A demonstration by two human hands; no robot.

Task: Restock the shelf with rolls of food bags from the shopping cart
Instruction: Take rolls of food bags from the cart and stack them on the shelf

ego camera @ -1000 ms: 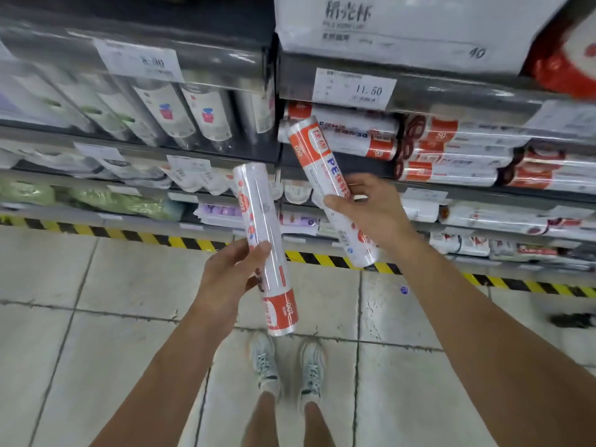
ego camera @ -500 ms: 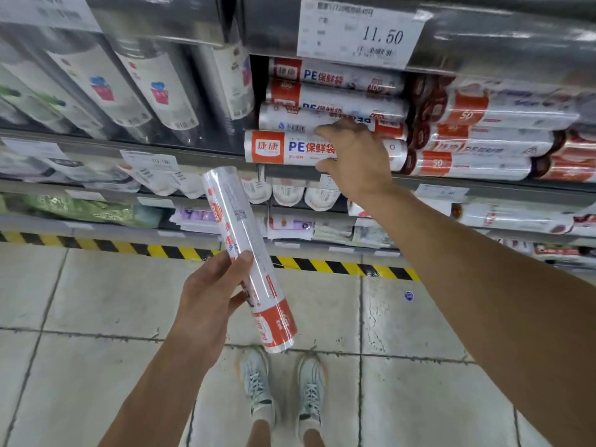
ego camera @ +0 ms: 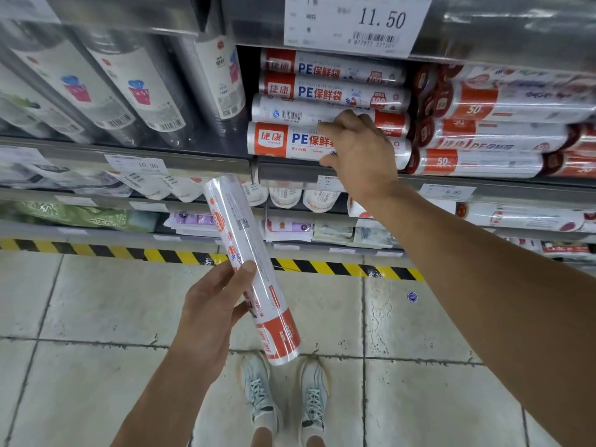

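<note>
Shiny plastic wraps the roll [ego camera: 253, 274] in my left hand [ego camera: 211, 309], low in the middle of the frame. My fingers are curled around it. Its long side slants, white end up toward the shelf, orange end down toward my shoes [ego camera: 283, 390]. Higher up, my right hand [ego camera: 358, 153] lies half open on the front roll [ego camera: 287, 140] in the stack, fingers bent over it. If I push crooked, that roll could slide off the shelf edge [ego camera: 290, 171] and fall
</note>
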